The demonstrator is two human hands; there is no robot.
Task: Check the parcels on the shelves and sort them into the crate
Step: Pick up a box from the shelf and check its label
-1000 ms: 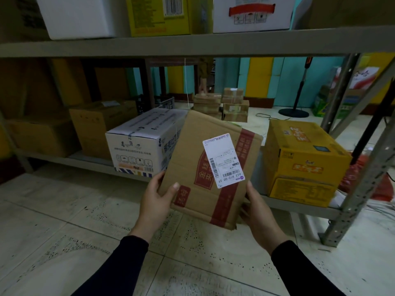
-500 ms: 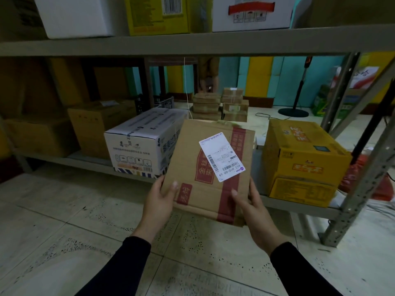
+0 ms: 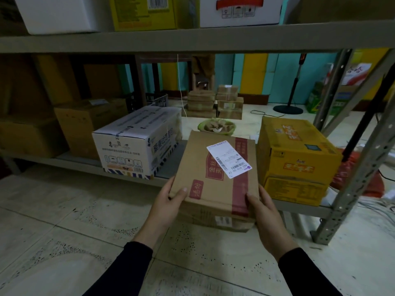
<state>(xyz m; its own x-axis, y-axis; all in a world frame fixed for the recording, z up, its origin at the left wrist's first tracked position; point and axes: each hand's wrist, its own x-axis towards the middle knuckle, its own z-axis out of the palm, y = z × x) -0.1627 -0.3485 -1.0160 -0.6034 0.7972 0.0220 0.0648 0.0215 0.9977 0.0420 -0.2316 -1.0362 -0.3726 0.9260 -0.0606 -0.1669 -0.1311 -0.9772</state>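
I hold a brown cardboard parcel with red print and a white shipping label in front of the lower shelf. Its labelled face points up and its far end lies in the gap between two boxes. My left hand grips the near left corner with the thumb on top. My right hand grips the near right corner the same way. A dark crate shows behind the shelf, mostly hidden.
A white box stands left of the parcel and a yellow box right of it. Brown boxes fill the shelf's left end. More boxes sit on the upper shelf. A perforated steel upright stands at right. Small parcels are stacked beyond.
The parcel has tipped from facing me to lying nearly flat and has dropped lower, its far end moving in between the white and yellow boxes. Both hands shifted to its near corners.
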